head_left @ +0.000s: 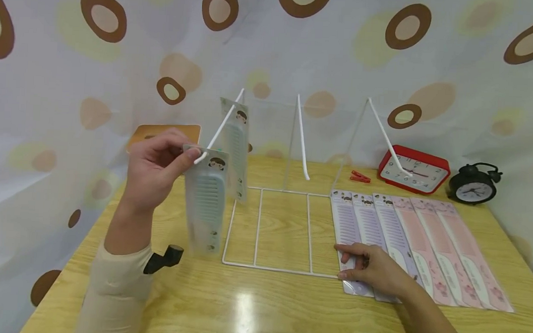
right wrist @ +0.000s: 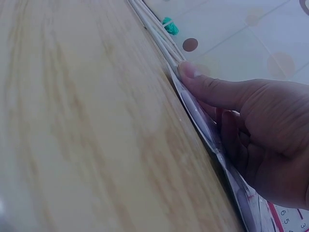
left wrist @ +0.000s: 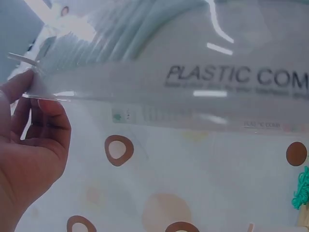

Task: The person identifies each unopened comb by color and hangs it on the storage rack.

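The left hand (head_left: 156, 169) is raised at the left of the head view and pinches the top corner of a packed green comb (head_left: 204, 203) between thumb and fingers, right at the tip of the leftmost white hook (head_left: 221, 127) of the wire rack (head_left: 272, 231). A second green comb (head_left: 237, 148) already hangs higher on the same hook. The main risk, as I judge it, is at the hole of the card: if it is not fully over the tip when the fingers let go, the pack can slide off and drop on the wooden table (head_left: 251, 310). The rack is light wire, so a sideways pull on the hook may also tip or shift it — and shake the hanging comb loose.

The left forearm stands nearly upright, wrist bent toward the hook; in the left wrist view the fingers (left wrist: 46, 121) curl around the clear edge of the pack. The right hand (head_left: 371, 268) lies low at the right of centre, fingers stretched and pressing flat on the nearest lilac comb (head_left: 350, 230) of the row on the table — it grips nothing.
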`<state>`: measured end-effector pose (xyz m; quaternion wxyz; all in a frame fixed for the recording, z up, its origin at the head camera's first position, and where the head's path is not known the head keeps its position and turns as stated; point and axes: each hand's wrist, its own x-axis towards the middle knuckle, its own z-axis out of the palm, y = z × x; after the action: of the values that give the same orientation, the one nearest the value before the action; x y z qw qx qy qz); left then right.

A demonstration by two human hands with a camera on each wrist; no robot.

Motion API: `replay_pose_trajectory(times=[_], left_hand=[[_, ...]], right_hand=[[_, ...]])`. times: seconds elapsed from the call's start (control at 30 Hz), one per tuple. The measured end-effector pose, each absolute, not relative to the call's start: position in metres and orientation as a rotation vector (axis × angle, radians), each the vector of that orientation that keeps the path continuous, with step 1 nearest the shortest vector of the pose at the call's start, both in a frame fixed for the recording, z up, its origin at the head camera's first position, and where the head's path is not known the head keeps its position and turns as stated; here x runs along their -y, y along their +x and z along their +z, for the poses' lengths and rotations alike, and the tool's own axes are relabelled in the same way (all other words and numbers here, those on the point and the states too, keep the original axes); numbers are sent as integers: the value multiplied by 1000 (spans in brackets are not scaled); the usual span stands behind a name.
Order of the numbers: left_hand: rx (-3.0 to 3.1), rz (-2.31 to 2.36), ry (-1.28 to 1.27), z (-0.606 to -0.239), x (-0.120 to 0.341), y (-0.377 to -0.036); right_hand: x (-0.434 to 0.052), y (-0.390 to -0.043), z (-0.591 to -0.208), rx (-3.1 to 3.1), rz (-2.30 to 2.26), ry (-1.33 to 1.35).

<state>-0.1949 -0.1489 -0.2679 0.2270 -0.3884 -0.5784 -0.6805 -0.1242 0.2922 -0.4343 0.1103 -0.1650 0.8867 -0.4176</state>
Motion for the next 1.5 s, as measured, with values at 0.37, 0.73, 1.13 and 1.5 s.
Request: replay_pose_trajectory(times=[0.37, 0.73, 1.13, 1.5], left_hand=[[1760, -1879, -964, -267, 146, -227], [1895, -1825, -852, -263, 136, -249], [1893, -1968, -820, -267, 146, -242], [1985, -1934, -752, -302, 178, -193]], right_hand=[[-291, -124, -434, -2598, -1204, -441], [-292, -124, -431, -2615, -1200, -433], [-293, -124, -434, -2631, -1168, -471], [-295, -127, -434, -2610, -1193, -457]])
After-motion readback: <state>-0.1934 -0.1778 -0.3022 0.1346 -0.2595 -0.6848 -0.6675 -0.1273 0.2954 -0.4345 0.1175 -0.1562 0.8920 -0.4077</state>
